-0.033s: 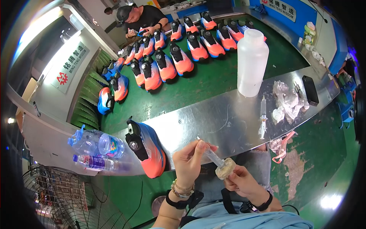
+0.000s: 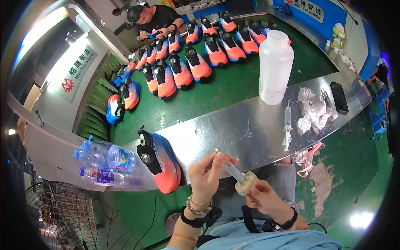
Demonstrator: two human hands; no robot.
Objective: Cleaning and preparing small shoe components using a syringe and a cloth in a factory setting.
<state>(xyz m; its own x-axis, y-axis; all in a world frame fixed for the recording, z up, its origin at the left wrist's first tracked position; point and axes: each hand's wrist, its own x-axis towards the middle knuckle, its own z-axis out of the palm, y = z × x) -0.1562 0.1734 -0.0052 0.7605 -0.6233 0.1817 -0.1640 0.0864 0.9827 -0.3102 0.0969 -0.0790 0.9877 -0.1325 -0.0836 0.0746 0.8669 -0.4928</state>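
My left hand (image 2: 207,171) is closed, its thumb and fingers pinching a clear plastic tube (image 2: 234,171) that looks like a syringe barrel. The tube slants down to the right, its lower end against a beige, lumpy round piece (image 2: 246,184). That piece is pinched between the thumb and fingers of my right hand (image 2: 266,201), just off the near table edge. What it is made of I cannot tell. An orange and blue sports shoe (image 2: 160,160) with a black tongue and a round dial stands at the table edge left of my hands.
Behind lies a green work surface (image 2: 233,79) with rows of similar shoes (image 2: 182,73). A white bottle (image 2: 276,68), a syringe (image 2: 287,127), crumpled tissue (image 2: 315,109) and a black box (image 2: 339,98) occupy the metal edge at right. Plastic bottles (image 2: 102,157) lie left. Across sits a co-worker (image 2: 160,21).
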